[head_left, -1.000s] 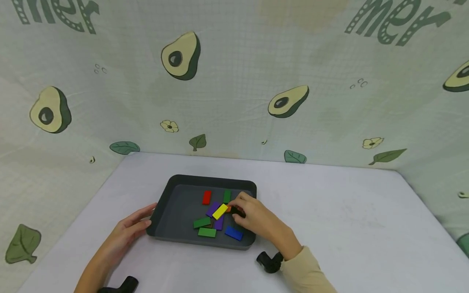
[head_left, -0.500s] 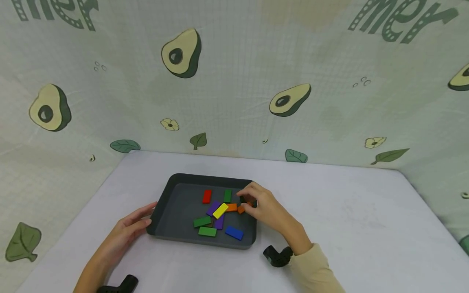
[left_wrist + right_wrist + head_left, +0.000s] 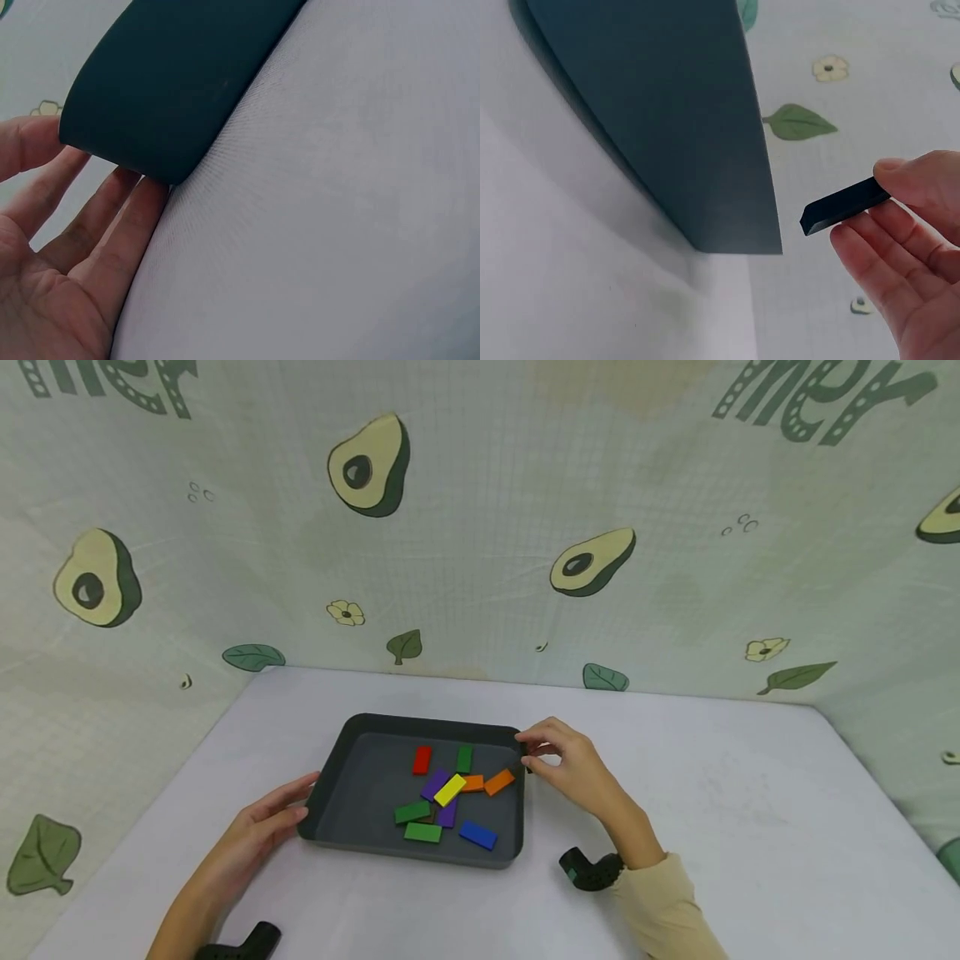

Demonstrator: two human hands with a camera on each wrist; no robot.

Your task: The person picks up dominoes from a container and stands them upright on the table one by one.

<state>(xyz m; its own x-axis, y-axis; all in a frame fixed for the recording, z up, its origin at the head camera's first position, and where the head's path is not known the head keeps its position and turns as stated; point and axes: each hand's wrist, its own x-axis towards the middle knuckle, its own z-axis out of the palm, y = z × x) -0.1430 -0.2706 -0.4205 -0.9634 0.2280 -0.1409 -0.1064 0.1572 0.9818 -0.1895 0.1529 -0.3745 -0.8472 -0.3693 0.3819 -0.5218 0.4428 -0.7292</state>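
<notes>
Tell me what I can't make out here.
- Head view: most of the black block, behind the right hand.
- Head view: part of the brown block, behind a green block.
- Left wrist view: the inside of the tray, behind its wall.
- Left wrist view: part of the left hand, cut off by the picture's edge.

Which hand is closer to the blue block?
Right. The right hand, pinching a black block, is beyond and right of the blue block, by the right edge of the tray; the left hand touches the opposite, left edge.
</notes>
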